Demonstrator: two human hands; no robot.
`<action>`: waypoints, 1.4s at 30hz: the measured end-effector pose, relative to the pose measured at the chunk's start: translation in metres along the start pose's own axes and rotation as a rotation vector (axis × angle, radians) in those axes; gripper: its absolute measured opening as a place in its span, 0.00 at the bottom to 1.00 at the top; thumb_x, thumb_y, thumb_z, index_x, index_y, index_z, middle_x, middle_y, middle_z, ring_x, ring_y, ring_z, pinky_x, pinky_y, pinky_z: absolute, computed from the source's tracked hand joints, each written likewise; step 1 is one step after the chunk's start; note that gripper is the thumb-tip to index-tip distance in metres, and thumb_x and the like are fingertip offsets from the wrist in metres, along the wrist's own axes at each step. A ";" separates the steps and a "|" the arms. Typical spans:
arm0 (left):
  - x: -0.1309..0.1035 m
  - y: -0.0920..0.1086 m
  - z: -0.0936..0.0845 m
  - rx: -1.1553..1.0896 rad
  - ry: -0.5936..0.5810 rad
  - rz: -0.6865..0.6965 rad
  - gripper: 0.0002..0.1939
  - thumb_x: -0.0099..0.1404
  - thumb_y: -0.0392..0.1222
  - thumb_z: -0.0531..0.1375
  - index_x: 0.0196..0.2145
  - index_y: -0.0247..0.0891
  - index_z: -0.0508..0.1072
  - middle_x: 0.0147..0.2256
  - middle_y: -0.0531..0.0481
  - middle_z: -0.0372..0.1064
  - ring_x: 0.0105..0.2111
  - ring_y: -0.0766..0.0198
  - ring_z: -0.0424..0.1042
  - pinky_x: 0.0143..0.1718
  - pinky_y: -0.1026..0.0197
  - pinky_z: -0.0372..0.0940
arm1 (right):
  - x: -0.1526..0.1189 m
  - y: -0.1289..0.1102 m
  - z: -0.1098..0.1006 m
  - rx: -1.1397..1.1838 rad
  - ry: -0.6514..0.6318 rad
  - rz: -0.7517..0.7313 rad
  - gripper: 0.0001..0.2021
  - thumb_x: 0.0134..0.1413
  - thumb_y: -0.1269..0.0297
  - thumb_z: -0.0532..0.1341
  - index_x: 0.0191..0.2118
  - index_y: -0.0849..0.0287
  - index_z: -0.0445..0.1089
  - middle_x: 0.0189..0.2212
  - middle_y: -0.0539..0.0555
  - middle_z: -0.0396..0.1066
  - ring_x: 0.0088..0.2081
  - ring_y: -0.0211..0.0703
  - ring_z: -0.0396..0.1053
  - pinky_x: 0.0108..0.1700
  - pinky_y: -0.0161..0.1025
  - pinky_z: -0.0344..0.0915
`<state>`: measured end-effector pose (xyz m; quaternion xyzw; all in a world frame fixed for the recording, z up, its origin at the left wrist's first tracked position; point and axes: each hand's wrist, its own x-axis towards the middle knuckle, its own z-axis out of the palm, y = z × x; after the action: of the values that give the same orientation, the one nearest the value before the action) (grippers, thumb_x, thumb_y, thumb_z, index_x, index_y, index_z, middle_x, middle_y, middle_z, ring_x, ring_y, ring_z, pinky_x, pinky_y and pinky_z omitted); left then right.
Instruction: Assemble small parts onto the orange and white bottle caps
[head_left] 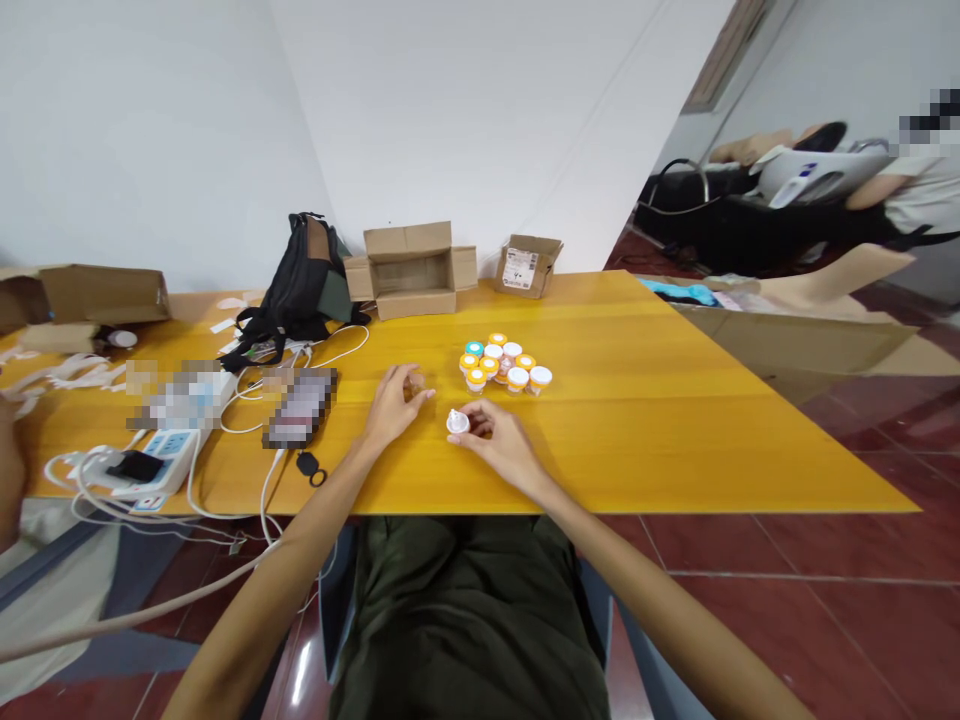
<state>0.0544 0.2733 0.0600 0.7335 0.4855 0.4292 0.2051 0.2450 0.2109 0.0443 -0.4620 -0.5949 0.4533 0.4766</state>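
Note:
My right hand (pixel 499 440) pinches a small round white-and-clear container (pixel 458 422) with a raised tip, just above the table near its front edge. To its left, my left hand (pixel 394 405) is curled, thumb and fingers bent round what looks like a small see-through piece; its kind cannot be made out. Beyond my right hand stands a cluster of small round jars (pixel 491 367) on the yellow table (pixel 637 420). Most of their lids are orange-rimmed or white, and one lid is teal (pixel 474 348).
An open cardboard box (pixel 416 305), a smaller box (pixel 525 270) and a black backpack (pixel 296 270) stand along the wall. At left lie a phone (pixel 300 408), a power strip (pixel 169 462) and loose cables. A large carton (pixel 810 350) and a person (pixel 926 190) are at right.

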 end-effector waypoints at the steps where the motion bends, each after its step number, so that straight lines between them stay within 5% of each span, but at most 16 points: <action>1: -0.002 0.002 0.000 0.019 0.018 0.009 0.17 0.57 0.41 0.67 0.45 0.41 0.72 0.40 0.48 0.69 0.42 0.56 0.71 0.50 0.53 0.66 | 0.000 0.000 0.000 0.001 0.001 0.001 0.12 0.40 0.60 0.70 0.33 0.54 0.70 0.29 0.49 0.76 0.31 0.43 0.73 0.35 0.41 0.70; 6: -0.021 0.022 -0.002 0.039 0.036 0.170 0.11 0.67 0.43 0.59 0.46 0.41 0.71 0.46 0.44 0.68 0.48 0.55 0.69 0.54 0.52 0.63 | 0.000 0.000 0.000 0.016 0.009 0.000 0.13 0.39 0.61 0.71 0.33 0.54 0.70 0.29 0.49 0.76 0.32 0.44 0.73 0.35 0.41 0.69; 11: -0.037 0.036 -0.001 -0.002 -0.212 0.307 0.09 0.67 0.43 0.58 0.44 0.40 0.71 0.43 0.45 0.70 0.45 0.56 0.70 0.51 0.54 0.65 | 0.001 0.002 0.000 0.043 0.008 -0.001 0.13 0.40 0.59 0.71 0.33 0.54 0.70 0.29 0.49 0.76 0.31 0.43 0.73 0.35 0.41 0.70; 15: -0.038 0.037 0.001 -0.037 -0.314 0.259 0.08 0.67 0.41 0.59 0.43 0.40 0.71 0.41 0.47 0.72 0.41 0.58 0.71 0.47 0.56 0.66 | 0.002 0.003 -0.001 0.074 -0.018 -0.009 0.13 0.40 0.59 0.70 0.33 0.54 0.70 0.31 0.49 0.77 0.33 0.44 0.74 0.38 0.41 0.71; 30: -0.036 0.038 0.001 -0.098 -0.278 0.161 0.08 0.69 0.45 0.56 0.37 0.40 0.71 0.34 0.49 0.72 0.35 0.61 0.69 0.43 0.59 0.64 | -0.002 -0.001 0.001 0.027 -0.038 -0.074 0.13 0.46 0.55 0.68 0.36 0.54 0.71 0.32 0.50 0.77 0.34 0.44 0.74 0.38 0.41 0.70; 42: -0.037 0.040 -0.003 -0.018 -0.409 0.119 0.13 0.72 0.48 0.51 0.38 0.42 0.72 0.33 0.50 0.72 0.34 0.60 0.69 0.42 0.59 0.64 | -0.005 -0.005 -0.001 0.004 -0.057 -0.081 0.11 0.47 0.56 0.67 0.36 0.54 0.73 0.32 0.50 0.76 0.33 0.44 0.73 0.37 0.41 0.72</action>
<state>0.0674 0.2217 0.0746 0.8307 0.3858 0.2872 0.2804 0.2459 0.2057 0.0482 -0.4233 -0.6255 0.4480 0.4784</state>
